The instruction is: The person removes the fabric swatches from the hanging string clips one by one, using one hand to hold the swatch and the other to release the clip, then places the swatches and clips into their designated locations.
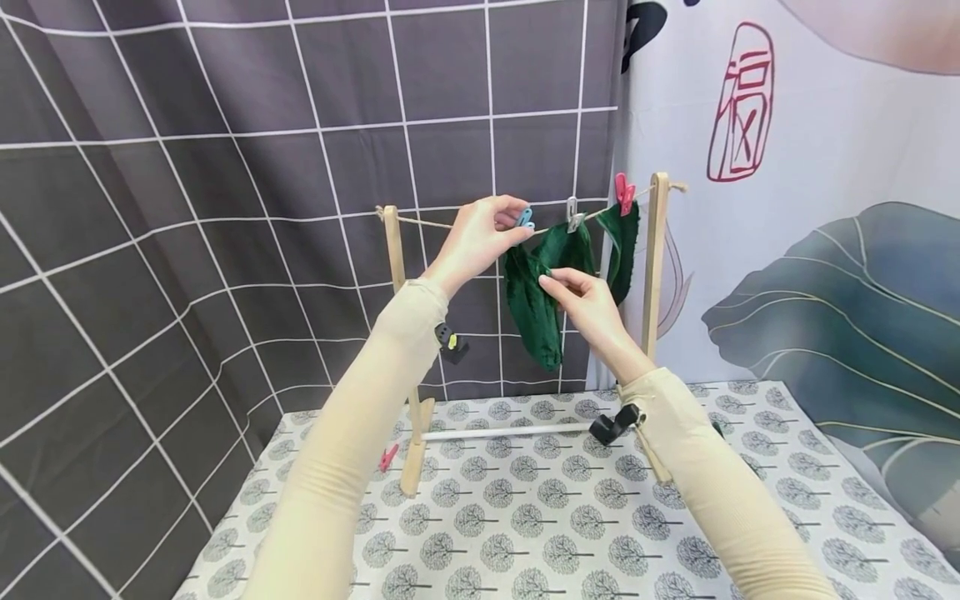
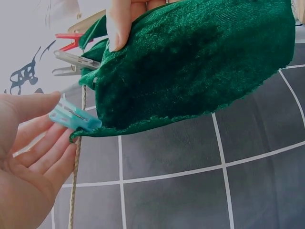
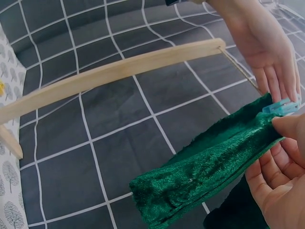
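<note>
Green velvety cloth [image 1: 534, 321] hangs at the rope line [image 1: 432, 223], just right of its middle on my head feed, in front of the gridded dark curtain [image 1: 247, 217]. I see the right hand [image 1: 592, 308] pinching it: thumb on the near face, fingers gathered behind, the tips brought together with only the fabric between them. The left hand [image 1: 483, 233] has a light-blue clothespin [image 1: 525, 218] between its thumb and its fairly straight fingers, the gap no wider than the clip. From the left wrist camera I make out the clip's nose at the cloth's edge, right beside the line; whether the line also sits in its bite, I cannot tell.

Further right along the line, a grey clothespin [image 1: 573, 215] and a red clothespin [image 1: 624, 196] grip more green cloth [image 1: 622, 250]; I cannot tell whether it is all one piece. The line runs between a left wooden post [image 1: 397, 254] and a right wooden post [image 1: 655, 258], with a white rod [image 1: 510, 432] low down between them. Near the left post's foot I have a pink clothespin [image 1: 387, 457] lying on the tree-print tablecloth [image 1: 480, 521]. Cream sleeves [image 1: 326, 467] cover both forearms.
</note>
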The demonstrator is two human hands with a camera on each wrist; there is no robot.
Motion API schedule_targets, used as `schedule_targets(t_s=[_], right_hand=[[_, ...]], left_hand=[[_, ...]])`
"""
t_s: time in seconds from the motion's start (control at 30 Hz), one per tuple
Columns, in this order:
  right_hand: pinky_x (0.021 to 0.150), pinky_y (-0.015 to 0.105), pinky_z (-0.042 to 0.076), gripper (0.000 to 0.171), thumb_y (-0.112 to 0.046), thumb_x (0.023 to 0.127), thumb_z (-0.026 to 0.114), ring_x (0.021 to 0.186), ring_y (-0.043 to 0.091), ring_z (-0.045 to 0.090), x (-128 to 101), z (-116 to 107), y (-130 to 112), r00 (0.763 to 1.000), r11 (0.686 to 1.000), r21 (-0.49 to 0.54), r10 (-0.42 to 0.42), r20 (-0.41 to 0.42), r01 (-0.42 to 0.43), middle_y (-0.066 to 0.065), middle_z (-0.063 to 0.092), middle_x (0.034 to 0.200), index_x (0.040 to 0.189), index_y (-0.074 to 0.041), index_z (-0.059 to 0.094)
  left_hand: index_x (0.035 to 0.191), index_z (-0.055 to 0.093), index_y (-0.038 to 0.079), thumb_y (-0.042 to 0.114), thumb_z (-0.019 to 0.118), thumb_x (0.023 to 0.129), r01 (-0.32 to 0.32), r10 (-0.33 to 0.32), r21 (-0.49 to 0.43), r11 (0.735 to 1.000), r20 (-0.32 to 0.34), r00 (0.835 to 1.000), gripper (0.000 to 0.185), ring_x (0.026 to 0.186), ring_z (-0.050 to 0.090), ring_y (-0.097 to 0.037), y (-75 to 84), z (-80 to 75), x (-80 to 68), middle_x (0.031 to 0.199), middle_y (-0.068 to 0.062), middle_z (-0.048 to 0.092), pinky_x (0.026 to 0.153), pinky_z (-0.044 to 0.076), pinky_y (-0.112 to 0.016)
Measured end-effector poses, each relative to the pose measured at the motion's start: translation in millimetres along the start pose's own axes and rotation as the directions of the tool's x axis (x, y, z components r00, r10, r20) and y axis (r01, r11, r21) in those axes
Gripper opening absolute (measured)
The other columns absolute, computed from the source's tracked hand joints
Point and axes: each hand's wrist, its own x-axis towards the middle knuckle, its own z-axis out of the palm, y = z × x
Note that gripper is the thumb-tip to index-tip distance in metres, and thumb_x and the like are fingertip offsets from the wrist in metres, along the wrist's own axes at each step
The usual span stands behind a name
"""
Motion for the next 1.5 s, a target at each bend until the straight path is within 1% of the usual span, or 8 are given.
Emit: schedule_targets(t_s=[0.13, 0.33, 0.43, 0.57, 0.73, 0.9, 1.17, 1.5], right_hand=[[0.081, 0.033, 0.054, 0.040, -0.028, 0.099, 0.067, 0.082, 0.007, 0.059, -0.8, -0.6, 0.3, 1.000, 1.000, -0.014, 0.002, 0.003, -0.002, -0.009, 0.068, 0.099, 0.125, 0.002, 0.067], [0.085, 0.042, 0.054, 0.039, -0.028, 0.098, 0.068, 0.081, 0.008, 0.060, 1.0, -0.4, -0.6, 1.000, 1.000, -0.011, 0.003, 0.004, -0.003, -0.007, 0.068, 0.099, 0.124, 0.001, 0.068], [0.083, 0.036, 0.054, 0.040, -0.028, 0.098, 0.068, 0.082, 0.007, 0.060, 2.1, -1.9, -1.4, 1.000, 1.000, -0.006, 0.005, 0.001, -0.005, -0.010, 0.068, 0.098, 0.125, 0.001, 0.068], [0.081, 0.027, 0.053, 0.042, -0.030, 0.098, 0.068, 0.085, 0.006, 0.061, 2.2, -6.9, -2.3, 1.000, 1.000, 0.014, 0.022, -0.018, -0.022, -0.015, 0.068, 0.095, 0.125, 0.002, 0.067], [0.081, 0.025, 0.052, 0.042, -0.029, 0.098, 0.068, 0.086, 0.004, 0.060, 1.8, -8.7, -3.9, 0.999, 0.999, 0.027, 0.038, -0.015, -0.038, -0.018, 0.067, 0.091, 0.126, 0.002, 0.066], [0.077, 0.020, 0.052, 0.039, -0.026, 0.098, 0.068, 0.084, 0.004, 0.060, 0.3, -5.8, -4.3, 0.999, 0.999, 0.021, 0.037, -0.007, -0.037, -0.015, 0.067, 0.093, 0.126, 0.002, 0.067], [0.078, 0.020, 0.052, 0.041, -0.028, 0.098, 0.068, 0.088, 0.005, 0.060, -1.2, -6.4, -1.0, 0.999, 0.999, -0.012, 0.049, 0.002, -0.049, -0.013, 0.068, 0.094, 0.126, 0.001, 0.067], [0.080, 0.021, 0.053, 0.040, -0.029, 0.098, 0.068, 0.091, 0.008, 0.060, -3.9, -7.7, 3.6, 0.998, 0.997, -0.031, 0.066, 0.018, -0.066, -0.007, 0.068, 0.100, 0.126, 0.000, 0.068]], left_hand=[[0.128, 0.067, 0.008, 0.024, 0.071, 0.096, -0.023, 0.023, -0.004, 1.000, -0.010, 1.000, 0.036, 0.108, 0.067, -0.014, -0.8, 0.1, -1.2, 0.121, -0.005, 0.070, 0.091, 0.052, -0.022], [0.123, 0.068, 0.004, 0.019, 0.071, 0.096, -0.090, 0.088, -0.016, 0.996, -0.074, 0.993, 0.031, 0.106, 0.069, -0.018, -1.5, 1.6, -4.5, 0.115, -0.009, 0.071, 0.092, 0.051, -0.020], [0.120, 0.069, 0.003, 0.017, 0.072, 0.096, -0.115, 0.115, 0.004, 0.993, -0.103, 0.988, 0.028, 0.103, 0.069, -0.018, -0.4, 3.1, -6.2, 0.112, -0.010, 0.072, 0.092, 0.051, -0.019], [0.116, 0.070, 0.003, 0.015, 0.071, 0.096, -0.148, 0.154, 0.062, 0.987, -0.111, 0.982, 0.023, 0.101, 0.069, -0.018, 1.8, 5.8, -7.2, 0.110, -0.010, 0.073, 0.091, 0.052, -0.020], [0.107, 0.072, 0.004, 0.013, 0.070, 0.096, -0.171, 0.185, 0.109, 0.979, -0.132, 0.974, 0.015, 0.096, 0.069, -0.016, 1.2, 7.7, -7.4, 0.104, -0.007, 0.074, 0.089, 0.052, -0.021], [0.101, 0.074, 0.005, 0.011, 0.070, 0.096, -0.188, 0.202, 0.108, 0.976, -0.148, 0.968, 0.009, 0.094, 0.070, -0.016, -1.9, 7.9, -8.5, 0.101, -0.006, 0.074, 0.089, 0.053, -0.021], [0.099, 0.075, 0.004, 0.010, 0.071, 0.095, -0.224, 0.237, 0.084, 0.971, -0.200, 0.951, 0.008, 0.092, 0.072, -0.017, -2.3, 5.9, -8.5, 0.099, -0.006, 0.076, 0.087, 0.053, -0.021], [0.098, 0.074, 0.002, 0.008, 0.072, 0.094, -0.248, 0.224, -0.053, 0.967, -0.280, 0.933, 0.007, 0.091, 0.073, -0.015, 3.1, 0.8, -8.8, 0.101, -0.008, 0.075, 0.086, 0.053, -0.018]])
